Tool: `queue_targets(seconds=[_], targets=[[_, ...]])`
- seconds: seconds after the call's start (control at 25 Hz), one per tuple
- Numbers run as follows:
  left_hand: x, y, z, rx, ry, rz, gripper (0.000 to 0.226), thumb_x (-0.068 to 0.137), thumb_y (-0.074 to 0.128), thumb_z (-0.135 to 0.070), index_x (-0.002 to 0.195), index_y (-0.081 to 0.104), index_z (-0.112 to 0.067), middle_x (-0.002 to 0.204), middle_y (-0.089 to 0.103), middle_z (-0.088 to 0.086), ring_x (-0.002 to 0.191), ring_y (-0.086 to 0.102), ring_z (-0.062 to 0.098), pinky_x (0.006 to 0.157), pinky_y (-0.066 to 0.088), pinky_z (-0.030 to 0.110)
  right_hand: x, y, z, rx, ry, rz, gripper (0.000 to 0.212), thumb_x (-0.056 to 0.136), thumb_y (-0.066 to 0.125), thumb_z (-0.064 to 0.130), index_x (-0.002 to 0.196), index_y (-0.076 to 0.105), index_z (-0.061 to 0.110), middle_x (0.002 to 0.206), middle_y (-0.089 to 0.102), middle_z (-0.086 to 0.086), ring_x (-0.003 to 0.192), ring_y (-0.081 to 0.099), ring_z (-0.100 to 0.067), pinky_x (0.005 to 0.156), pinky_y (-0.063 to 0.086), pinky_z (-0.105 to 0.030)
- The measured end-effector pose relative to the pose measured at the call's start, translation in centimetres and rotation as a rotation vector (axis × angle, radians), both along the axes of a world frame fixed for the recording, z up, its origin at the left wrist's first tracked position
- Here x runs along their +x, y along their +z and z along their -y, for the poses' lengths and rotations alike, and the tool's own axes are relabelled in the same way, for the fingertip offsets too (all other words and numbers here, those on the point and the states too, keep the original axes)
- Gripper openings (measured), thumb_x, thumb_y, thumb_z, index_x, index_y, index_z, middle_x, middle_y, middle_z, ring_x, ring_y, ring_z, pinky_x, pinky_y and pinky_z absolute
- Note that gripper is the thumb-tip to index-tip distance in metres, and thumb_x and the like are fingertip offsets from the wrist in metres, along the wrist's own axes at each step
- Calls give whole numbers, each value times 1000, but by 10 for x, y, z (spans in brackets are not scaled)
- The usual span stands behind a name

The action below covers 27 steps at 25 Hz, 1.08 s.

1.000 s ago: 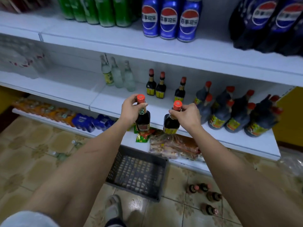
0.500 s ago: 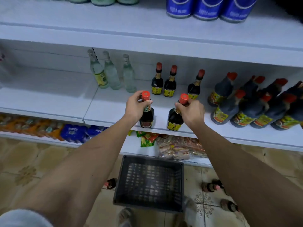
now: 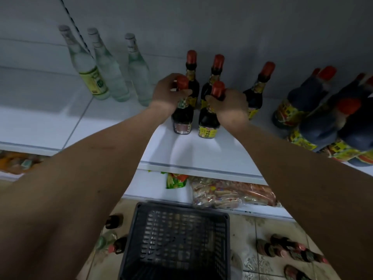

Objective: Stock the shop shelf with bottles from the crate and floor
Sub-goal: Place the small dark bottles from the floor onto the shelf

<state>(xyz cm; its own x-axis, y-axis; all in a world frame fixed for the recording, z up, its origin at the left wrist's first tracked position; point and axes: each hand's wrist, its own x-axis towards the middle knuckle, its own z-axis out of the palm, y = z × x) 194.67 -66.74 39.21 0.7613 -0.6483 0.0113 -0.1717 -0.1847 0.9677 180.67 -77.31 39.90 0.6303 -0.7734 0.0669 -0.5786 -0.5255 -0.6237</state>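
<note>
I have my left hand (image 3: 168, 91) and right hand (image 3: 229, 103) each closed round the neck of an upright dark bottle (image 3: 182, 112) (image 3: 210, 116) standing mid-shelf (image 3: 191, 152) — the matching row just beyond, so any further push goes straight back.

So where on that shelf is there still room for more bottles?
The shelf is bare left of the clear bottles, and along its front edge before the two dark bottles that the left hand and right hand hold. It is crowded at right, where the big jugs are packed together.
</note>
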Motion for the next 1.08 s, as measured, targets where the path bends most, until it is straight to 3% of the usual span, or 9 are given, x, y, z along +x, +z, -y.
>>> queue_targets(seconds=[0.16, 0.28, 0.4, 0.52, 0.64, 0.76, 0.88, 0.96, 1.08], targets=[[5, -7, 7, -42, 34, -18, 28, 77, 75, -8, 101, 62, -15, 96, 66, 3, 89, 63, 15, 82, 55, 37, 6, -13, 2, 3, -10, 58, 24, 90, 60, 40, 83, 53, 18, 74, 57, -1, 69, 58, -22, 60, 43, -31], [-3, -5, 4, 32, -16, 1, 43, 80, 76, -10, 119, 58, -11, 105, 64, -1, 88, 60, 5, 75, 51, 16, 4, -20, 1, 86, 9, 56, 37, 80, 69, 35, 107, 50, 19, 95, 63, -1, 85, 62, -25, 73, 51, -36], [-6, -18, 4, 157, -72, -4, 60, 75, 79, -10, 128, 51, -11, 122, 61, 5, 106, 58, 18, 90, 49, 27, 3, -30, -1, 144, 34, -39, 72, 70, 77, 30, 130, 40, 20, 109, 65, -8, 99, 64, -31, 82, 55, -43], [-6, -30, 12, 225, 0, 42, 57, 77, 76, -8, 128, 52, -11, 128, 61, 7, 116, 58, 25, 101, 47, 38, 4, -43, 1, 162, 9, -85, 72, 70, 78, 29, 132, 42, 20, 114, 66, -8, 105, 63, -34, 86, 54, -42], [-3, -38, 11, 250, -32, 70, 56, 78, 75, -13, 129, 51, -13, 130, 62, 6, 118, 58, 24, 102, 46, 38, 11, -47, -2, 150, 12, -71, 68, 73, 76, 30, 133, 42, 22, 116, 66, -8, 106, 63, -34, 86, 53, -40], [10, -39, -4, 213, -129, -50, 71, 75, 78, -40, 136, 45, -22, 134, 56, -3, 119, 54, 15, 102, 46, 34, 2, -39, 8, 298, 76, -127, 62, 78, 75, 20, 129, 40, 18, 108, 63, -8, 97, 66, -38, 79, 57, -46], [41, -18, -13, 103, -7, -285, 66, 90, 47, -63, 145, 38, -28, 140, 48, -5, 123, 48, 15, 97, 46, 38, -8, -21, 44, 434, -19, -123, 49, 90, 57, -1, 134, 39, 12, 112, 58, -19, 80, 67, -37, 62, 60, -46], [56, -11, -7, 87, 20, -278, 54, 93, 50, -56, 139, 46, -29, 136, 52, -5, 123, 50, 17, 94, 48, 41, 2, -11, 66, 400, -121, -27, 42, 97, 43, 0, 138, 38, 10, 122, 55, -25, 69, 64, -33, 56, 60, -40], [61, -13, 18, 253, -116, -108, 49, 92, 62, -14, 137, 49, -29, 138, 52, -1, 118, 55, 19, 94, 52, 43, 30, -14, 77, 392, 9, -62, 57, 95, 52, 0, 145, 30, 16, 131, 47, -19, 79, 64, -41, 72, 59, -52]])
